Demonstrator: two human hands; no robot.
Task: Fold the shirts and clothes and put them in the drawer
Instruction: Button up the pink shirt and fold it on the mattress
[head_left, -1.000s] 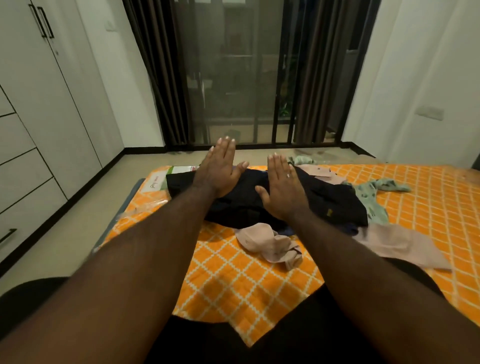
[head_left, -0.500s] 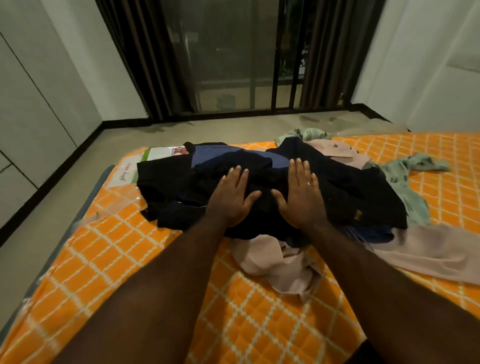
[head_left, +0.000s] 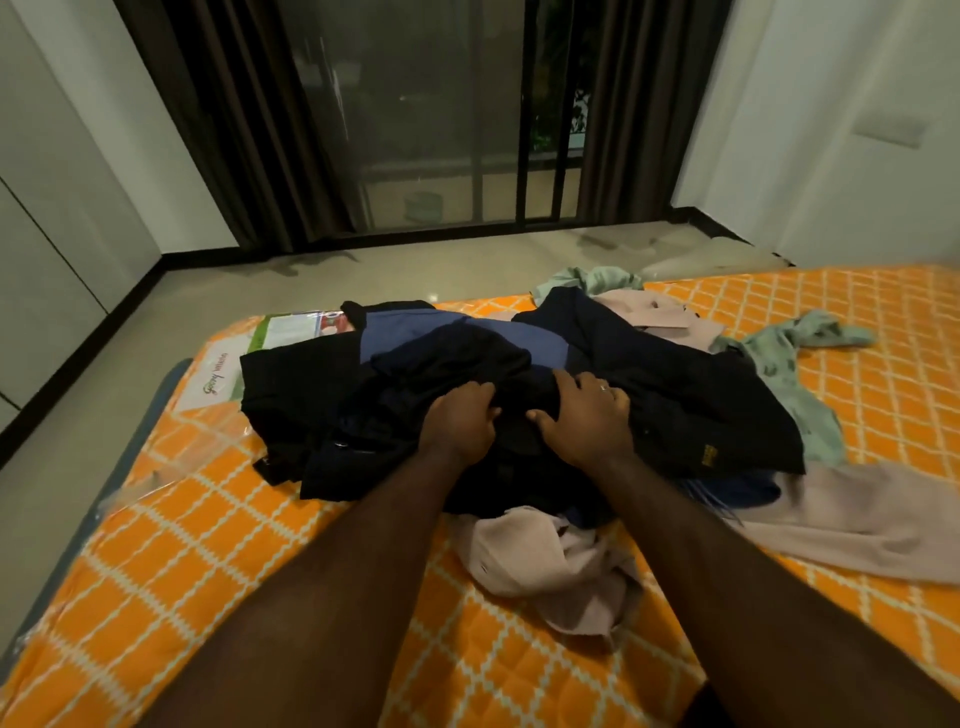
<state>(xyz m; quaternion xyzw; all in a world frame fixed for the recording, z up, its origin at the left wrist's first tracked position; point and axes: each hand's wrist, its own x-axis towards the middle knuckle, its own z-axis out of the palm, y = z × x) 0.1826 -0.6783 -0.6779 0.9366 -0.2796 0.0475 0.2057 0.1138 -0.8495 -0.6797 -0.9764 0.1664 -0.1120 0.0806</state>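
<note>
A heap of dark clothes lies on the orange checked mattress (head_left: 218, 571). On top is a black garment (head_left: 332, 395) with a blue panel (head_left: 405, 340). My left hand (head_left: 460, 421) and my right hand (head_left: 584, 418) sit side by side at the middle of the heap, fingers curled into the black fabric and gripping it. A beige garment (head_left: 545, 566) spills out under the heap toward me, and another beige piece (head_left: 872, 525) lies to the right. A pale green garment (head_left: 789, 364) lies at the heap's right side.
White wardrobe fronts (head_left: 47, 249) stand along the left wall. A glass door with dark curtains (head_left: 249, 119) faces me across bare floor (head_left: 156, 332). A printed label sheet (head_left: 291, 332) lies at the mattress's far left corner, and clear plastic wrap (head_left: 171, 467) covers its left edge.
My hands were raised flat above the pile, then came down onto it; now their fingers have curled into the black fabric. The view has moved closer and lower over the clothes.
</note>
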